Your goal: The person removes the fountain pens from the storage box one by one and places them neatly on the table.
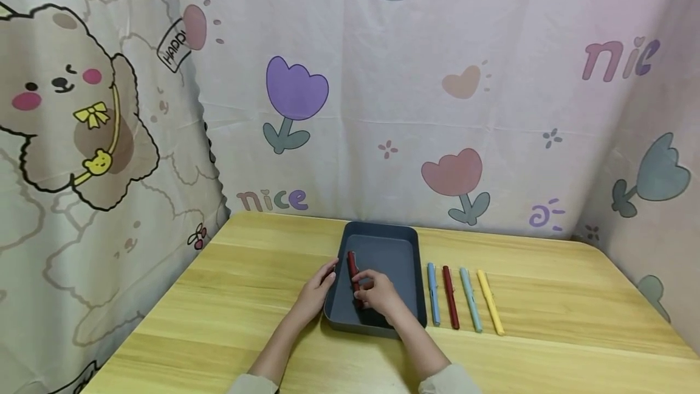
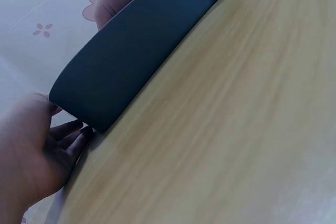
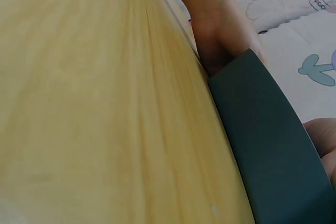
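A dark grey rectangular tray (image 1: 383,231) lies on the wooden table. At its left side is my left hand (image 1: 314,293), with the thumb at the rim and the fingers against the outer wall, as the left wrist view shows the hand (image 2: 37,156) beside the tray's wall (image 2: 126,56). Inside the tray, near the left wall, my right hand (image 1: 378,293) pinches a dark red pen (image 1: 352,262) with a clip. The pen points away from me, its lower part partly covered by the fingers. In the right wrist view the tray wall (image 3: 268,145) hides most of the right hand (image 3: 323,137).
Right of the tray, a blue pen (image 1: 433,293), another dark red pen (image 1: 451,297), a light green pen (image 1: 471,300) and a yellow pen (image 1: 490,303) lie in a row. A patterned curtain (image 1: 355,108) hangs behind the table (image 1: 240,272).
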The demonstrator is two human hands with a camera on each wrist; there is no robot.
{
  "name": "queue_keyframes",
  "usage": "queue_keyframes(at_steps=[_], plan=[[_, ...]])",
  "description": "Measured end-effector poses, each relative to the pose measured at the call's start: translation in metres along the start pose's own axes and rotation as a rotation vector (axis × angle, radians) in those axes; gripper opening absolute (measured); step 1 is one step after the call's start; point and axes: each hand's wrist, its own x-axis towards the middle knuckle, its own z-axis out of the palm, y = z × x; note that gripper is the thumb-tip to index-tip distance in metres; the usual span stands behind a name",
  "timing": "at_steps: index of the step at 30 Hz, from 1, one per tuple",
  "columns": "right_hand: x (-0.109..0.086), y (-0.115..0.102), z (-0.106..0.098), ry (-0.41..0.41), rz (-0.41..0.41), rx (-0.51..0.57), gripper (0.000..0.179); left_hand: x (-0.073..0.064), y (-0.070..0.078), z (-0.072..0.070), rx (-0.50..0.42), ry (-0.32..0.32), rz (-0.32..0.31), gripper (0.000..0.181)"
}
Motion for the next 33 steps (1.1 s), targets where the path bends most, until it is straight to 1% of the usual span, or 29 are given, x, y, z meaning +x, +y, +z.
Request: queue_keyframes(at_steps=[9, 12, 16, 21, 23, 26, 33], plan=[[-0.003, 0.0, -0.008, 0.005, -0.02, 0.013, 0.027, -0.001, 0.0, 0.003, 0.0, -0.008, 0.0, 0.041], [-0.006, -0.002, -0.013, -0.003, -0.03, 0.008, 0.027, 0.0, 0.0, 0.003, -0.003, -0.005, -0.011, 0.041], [-0.01, -0.003, -0.02, -0.007, -0.043, -0.01, 0.027, 0.0, -0.001, 0.002, 0.002, -0.003, 0.005, 0.041], [-0.017, -0.004, -0.03, -0.009, -0.048, -0.022, 0.027, -0.001, -0.002, 0.001, -0.003, -0.007, 0.004, 0.041], [-0.019, -0.004, -0.034, -0.01, -0.052, -0.024, 0.027, -0.001, -0.002, 0.001, -0.011, -0.008, -0.01, 0.041], [-0.024, -0.005, -0.039, -0.011, -0.062, -0.022, 0.027, -0.001, -0.002, 0.0, -0.007, -0.014, -0.004, 0.041], [-0.033, -0.007, -0.053, 0.007, -0.091, -0.054, 0.027, 0.001, -0.003, 0.0, 0.001, -0.011, -0.005, 0.042]])
